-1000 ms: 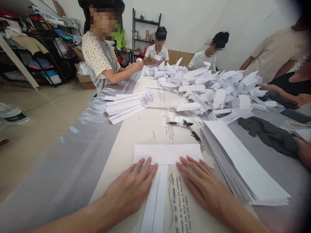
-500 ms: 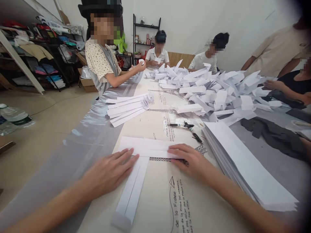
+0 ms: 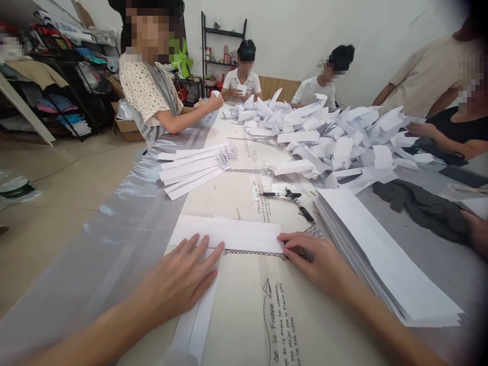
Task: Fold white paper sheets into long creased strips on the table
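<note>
A white paper strip (image 3: pixel 229 234) lies crosswise on the table in front of me, over a second folded strip (image 3: pixel 196 320) that runs toward me. My left hand (image 3: pixel 179 279) lies flat with fingers spread on the joint of the two strips. My right hand (image 3: pixel 316 259) has its fingers curled, pinching the crosswise strip's right end against the table.
A tall stack of white sheets (image 3: pixel 381 259) sits at my right. Black pens (image 3: pixel 284 194) lie beyond the strip. A fan of folded strips (image 3: pixel 194 170) and a big heap of folded paper (image 3: pixel 335 142) lie farther on. Several people sit around the table. A dark cloth (image 3: pixel 419 206) lies at right.
Both hands slid left with the paper. The crosswise strip shifted left and the long strip swung to the lower left. My right hand went from flat to curled at the strip's right end.
</note>
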The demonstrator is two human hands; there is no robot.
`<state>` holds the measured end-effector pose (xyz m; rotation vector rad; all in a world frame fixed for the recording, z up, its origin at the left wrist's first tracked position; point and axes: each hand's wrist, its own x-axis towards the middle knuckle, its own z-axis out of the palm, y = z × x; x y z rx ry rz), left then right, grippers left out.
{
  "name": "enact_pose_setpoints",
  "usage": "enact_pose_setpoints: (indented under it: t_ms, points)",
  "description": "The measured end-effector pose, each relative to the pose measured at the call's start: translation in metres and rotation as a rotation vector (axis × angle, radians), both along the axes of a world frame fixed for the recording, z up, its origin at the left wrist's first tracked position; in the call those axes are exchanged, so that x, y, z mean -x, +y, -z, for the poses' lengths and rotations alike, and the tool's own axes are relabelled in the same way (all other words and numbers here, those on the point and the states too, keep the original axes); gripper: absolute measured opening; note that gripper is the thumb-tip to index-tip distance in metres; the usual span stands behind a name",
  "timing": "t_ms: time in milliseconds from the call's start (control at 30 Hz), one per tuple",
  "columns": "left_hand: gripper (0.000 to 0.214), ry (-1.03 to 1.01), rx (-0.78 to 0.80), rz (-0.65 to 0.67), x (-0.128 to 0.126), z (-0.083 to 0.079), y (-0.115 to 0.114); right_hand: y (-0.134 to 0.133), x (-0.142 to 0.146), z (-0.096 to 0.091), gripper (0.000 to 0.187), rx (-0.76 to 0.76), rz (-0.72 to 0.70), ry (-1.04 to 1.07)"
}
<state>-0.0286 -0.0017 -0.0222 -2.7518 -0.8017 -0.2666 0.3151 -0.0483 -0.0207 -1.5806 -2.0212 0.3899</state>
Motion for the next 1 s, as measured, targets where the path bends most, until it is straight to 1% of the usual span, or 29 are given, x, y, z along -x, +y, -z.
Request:
enact_pose_setpoints:
  t_ms: [100, 233, 333, 433, 600, 800, 1000]
  points:
    - [0.048, 0.033, -0.008, -0.001, -0.002, -0.002, -0.001, 0.000, 0.000, 0.002, 0.014, 0.020, 0.018, 0.054]
    - [0.048, 0.048, -0.022, -0.006, -0.003, -0.002, -0.001, -0.001, -0.002, 0.007, 0.028, 0.049, 0.027, 0.074]
    - [0.048, 0.058, -0.025, -0.007, -0.003, -0.001, -0.001, -0.001, -0.003, 0.007, 0.030, 0.038, 0.028, 0.064]
    - [0.049, 0.066, -0.029, -0.007, -0.003, -0.001, -0.001, -0.001, -0.001, 0.006, 0.023, 0.014, -0.007, 0.000]
    - [0.049, 0.084, -0.020, -0.019, -0.002, -0.001, -0.001, -0.004, 0.001, 0.008, 0.028, -0.068, -0.088, -0.144]
    - [0.049, 0.099, -0.024, -0.013, -0.003, -0.003, -0.002, -0.006, -0.001, 0.013, 0.029, -0.150, -0.141, -0.306]
    - [0.050, 0.095, -0.006, -0.031, -0.002, 0.001, -0.002, -0.005, -0.001, 0.012, 0.028, -0.208, -0.203, -0.366]
